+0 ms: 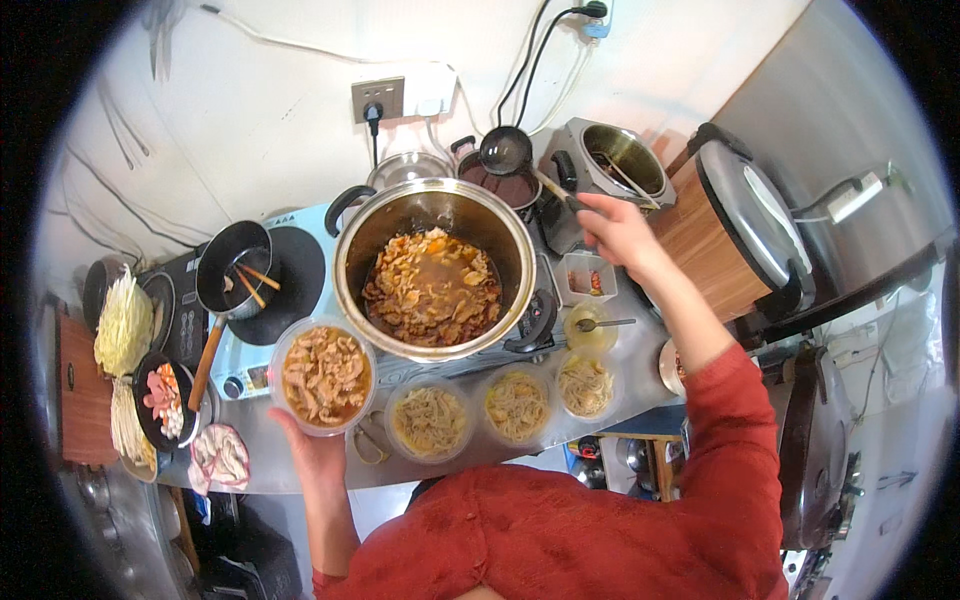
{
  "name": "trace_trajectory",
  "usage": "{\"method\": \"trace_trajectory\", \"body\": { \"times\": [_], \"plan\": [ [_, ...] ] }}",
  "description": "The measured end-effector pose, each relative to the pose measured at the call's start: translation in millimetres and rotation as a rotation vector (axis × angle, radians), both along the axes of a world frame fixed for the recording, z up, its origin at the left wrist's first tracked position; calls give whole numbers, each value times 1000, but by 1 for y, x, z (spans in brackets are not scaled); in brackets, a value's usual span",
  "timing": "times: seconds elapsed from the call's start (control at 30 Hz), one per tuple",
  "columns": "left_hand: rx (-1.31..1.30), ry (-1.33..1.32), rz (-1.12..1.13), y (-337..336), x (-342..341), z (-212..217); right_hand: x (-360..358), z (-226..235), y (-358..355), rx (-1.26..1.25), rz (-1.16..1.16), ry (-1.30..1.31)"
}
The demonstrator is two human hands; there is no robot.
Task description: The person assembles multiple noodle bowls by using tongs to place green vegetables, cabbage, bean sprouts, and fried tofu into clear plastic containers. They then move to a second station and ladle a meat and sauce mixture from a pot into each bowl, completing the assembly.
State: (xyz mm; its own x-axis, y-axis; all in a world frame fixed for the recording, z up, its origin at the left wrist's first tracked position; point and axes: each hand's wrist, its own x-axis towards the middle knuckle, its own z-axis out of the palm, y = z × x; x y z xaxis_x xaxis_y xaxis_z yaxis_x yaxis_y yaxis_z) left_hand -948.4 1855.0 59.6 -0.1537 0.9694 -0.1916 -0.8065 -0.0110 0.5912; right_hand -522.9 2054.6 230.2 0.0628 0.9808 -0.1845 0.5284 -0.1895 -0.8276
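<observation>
My left hand grips a round clear bowl of sliced meat in brown broth, in front of the big steel pot. Closed round a handle, my right hand holds a black ladle up at the back, over a smaller pot of dark reddish contents. The ladle's bowl looks empty. Between my hands stands the big steel pot, part full of stewed meat in brown broth. Three clear bowls of noodle-like strands, a left bowl, a middle bowl and a right bowl, line the counter's front edge.
A black saucepan with chopsticks sits on the cooktop at left. Beyond it are a cabbage, a pan of cut ingredients and a crumpled cloth. At right stand a small condiment tub and a large wood-patterned cooker.
</observation>
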Motion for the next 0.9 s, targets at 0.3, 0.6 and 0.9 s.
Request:
{"method": "trace_trajectory", "body": {
  "times": [0.3, 0.6, 0.9],
  "plan": [
    [-67, 34, 16, -2, 3, 7, -1, -87, 70, 386, 136, -987],
    [-91, 83, 41, -2, 2, 9, 13, -95, 79, 313, 89, -813],
    [-116, 57, 48, -2, 3, 11, 20, -96, 104, -101, -103, -84]
  ]
}}
